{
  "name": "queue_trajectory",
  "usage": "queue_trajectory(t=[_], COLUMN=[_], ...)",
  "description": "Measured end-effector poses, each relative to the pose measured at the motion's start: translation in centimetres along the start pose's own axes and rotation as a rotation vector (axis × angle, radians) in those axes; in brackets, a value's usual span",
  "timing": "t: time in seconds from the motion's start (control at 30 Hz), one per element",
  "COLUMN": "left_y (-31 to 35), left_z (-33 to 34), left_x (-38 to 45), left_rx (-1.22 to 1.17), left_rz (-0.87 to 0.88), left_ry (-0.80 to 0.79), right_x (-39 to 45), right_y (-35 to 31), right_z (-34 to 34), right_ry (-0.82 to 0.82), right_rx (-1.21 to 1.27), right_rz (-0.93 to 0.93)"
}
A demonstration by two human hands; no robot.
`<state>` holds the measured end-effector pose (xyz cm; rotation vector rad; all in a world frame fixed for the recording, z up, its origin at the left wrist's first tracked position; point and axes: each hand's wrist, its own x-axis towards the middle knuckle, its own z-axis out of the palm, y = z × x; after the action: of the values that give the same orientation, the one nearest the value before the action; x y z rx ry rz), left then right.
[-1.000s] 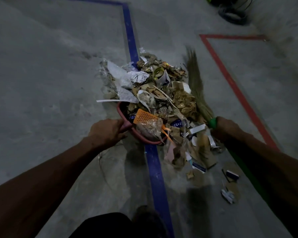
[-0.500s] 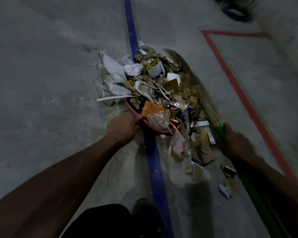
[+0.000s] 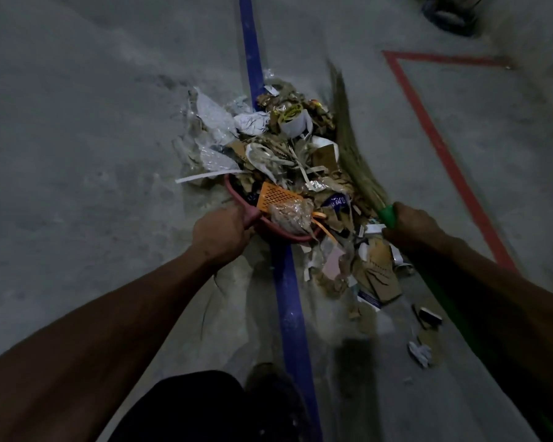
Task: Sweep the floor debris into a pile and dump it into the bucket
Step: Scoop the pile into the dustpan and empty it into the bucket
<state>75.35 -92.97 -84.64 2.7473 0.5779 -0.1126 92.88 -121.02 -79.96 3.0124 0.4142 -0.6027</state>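
A heap of paper, cardboard and plastic debris [image 3: 288, 154] lies on the concrete floor across a blue line [image 3: 288, 301]. My left hand [image 3: 219, 232] grips the handle of a red dustpan [image 3: 237, 196], whose mouth is buried under the near side of the heap. An orange mesh piece [image 3: 276, 194] and a clear bag of scraps [image 3: 289, 215] sit in the pan. My right hand [image 3: 411, 226] grips the green handle of a grass broom [image 3: 351, 138], whose bristles lie along the right edge of the heap.
Loose scraps [image 3: 422, 349] and a small box [image 3: 428, 315] lie on the floor near right. A red line [image 3: 441, 148] marks the floor to the right. A dark coiled object [image 3: 450, 14] sits at the far right. My foot [image 3: 268, 384] stands by the blue line.
The broom swung from lying across the heap's right side out to its right edge, bristles pointing away. My left hand pushed the dustpan slightly further under the debris.
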Motion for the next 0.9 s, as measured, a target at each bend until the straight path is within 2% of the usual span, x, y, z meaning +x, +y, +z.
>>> queue_trajectory(t=[0.17,0.4,0.6,0.73,0.9], left_y=[0.8,0.8,0.3,-0.4,0.2], left_z=[0.2,0.9,0.1,-1.1,-1.6], left_x=[2.0,2.2,0.7,0.6,1.9], left_rx=[-0.045,-0.056,0.033,0.119,0.115], left_rz=[0.077,0.088,0.06,0.044,0.037], left_ry=[-0.052,-0.018,0.021,-0.001,-0.016], right_x=[-0.7,-1.4,-1.0,2.2,4.7], right_y=[1.4,2.1,3.2,2.3,-0.2], right_z=[-0.1,0.7,0.4,-2.0,-2.6], right_ry=[-0.021,0.002,0.176,0.145,0.059], right_rx=[0.021,0.038,0.039,0.056,0.022], right_rz=[-0.044,-0.074,0.017,0.088,0.023])
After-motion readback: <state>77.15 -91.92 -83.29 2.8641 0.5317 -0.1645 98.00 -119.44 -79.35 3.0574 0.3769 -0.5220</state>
